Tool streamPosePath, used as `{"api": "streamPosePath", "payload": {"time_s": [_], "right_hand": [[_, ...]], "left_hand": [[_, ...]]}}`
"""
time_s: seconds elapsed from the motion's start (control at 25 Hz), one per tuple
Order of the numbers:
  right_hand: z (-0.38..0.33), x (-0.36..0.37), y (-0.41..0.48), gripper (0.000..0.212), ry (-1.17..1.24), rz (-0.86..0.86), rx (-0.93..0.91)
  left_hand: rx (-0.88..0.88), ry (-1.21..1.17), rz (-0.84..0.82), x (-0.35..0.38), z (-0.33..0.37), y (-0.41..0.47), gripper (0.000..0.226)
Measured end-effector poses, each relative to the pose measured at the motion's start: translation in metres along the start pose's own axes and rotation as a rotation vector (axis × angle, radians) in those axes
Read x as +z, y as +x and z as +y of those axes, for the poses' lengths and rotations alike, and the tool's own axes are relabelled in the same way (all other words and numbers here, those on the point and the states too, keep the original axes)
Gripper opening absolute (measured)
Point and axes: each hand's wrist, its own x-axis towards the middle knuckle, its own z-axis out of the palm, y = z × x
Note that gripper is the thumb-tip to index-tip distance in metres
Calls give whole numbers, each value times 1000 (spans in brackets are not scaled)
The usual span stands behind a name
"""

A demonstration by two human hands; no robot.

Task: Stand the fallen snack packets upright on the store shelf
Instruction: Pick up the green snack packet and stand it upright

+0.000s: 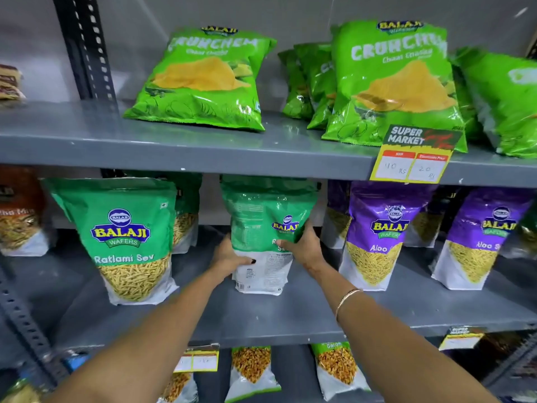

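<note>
On the middle grey shelf [261, 312] a green Ratlami Sev packet [263, 216] stands upright, turned partly sideways so its back label shows. My left hand [229, 257] grips its left edge and my right hand [302, 245] holds its right side, so both hands clasp this packet. Another green Ratlami Sev packet [125, 237] stands upright to the left, facing front. Two purple Aloo Sev packets [377, 234] [482, 237] stand upright on the right.
The top shelf carries bright green Crunchem chip bags [203, 80] [395, 82] leaning back, with a yellow price tag [412, 161] on the shelf lip. More packets [252, 370] stand on the lowest shelf. A perforated steel upright [87, 48] rises at the left.
</note>
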Motion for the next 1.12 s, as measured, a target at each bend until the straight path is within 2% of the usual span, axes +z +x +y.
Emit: {"api": "streamPosePath", "payload": {"time_s": [0.08, 0.2, 0.28, 0.36, 0.4, 0.48, 0.52, 0.6, 0.64, 0.72, 0.8, 0.88, 0.96, 1.04, 1.12], "right_hand": [[5, -1, 2, 76, -64, -55, 158], [11, 0, -4, 71, -1, -227, 492], [18, 6, -4, 51, 109, -323, 526], [24, 11, -4, 23, 124, -360, 448], [29, 14, -5, 16, 70, -362, 390], [40, 12, -4, 20, -65, -386, 303], [47, 11, -5, 30, -95, -419, 262], [58, 12, -7, 80, -139, -499, 205], [60, 15, -9, 98, -168, -519, 181], [58, 25, -15, 111, -194, -495, 121], [62, 34, -14, 109, -140, -388, 114], [63, 33, -13, 85, -87, -311, 132], [64, 26, -8, 68, -88, -323, 158], [67, 19, -4, 70, -76, -346, 154], [73, 14, 2, 81, -77, -330, 120]], "left_hand": [[-47, 42, -124, -10, -1, 2, 75], [-165, 111, -290, -27, 0, -1, 43], [-223, 113, -351, -33, -2, -2, 33], [-222, 148, -395, -34, -4, -1, 38], [-209, 154, -400, -33, -5, -1, 47], [-150, 177, -357, -26, -4, 0, 73], [-107, 195, -327, -22, -2, -1, 84], [-54, 194, -312, -11, 2, -5, 94], [-38, 170, -324, -5, 4, -7, 93], [-14, 114, -338, 8, 7, -9, 91], [-8, 73, -325, 16, 9, -9, 96], [-33, 28, -285, 16, 7, -4, 102], [-78, 32, -286, 10, 5, 0, 104], [-98, 115, -311, 9, 5, 1, 104], [-98, 242, -270, 11, 6, 1, 93]]}}
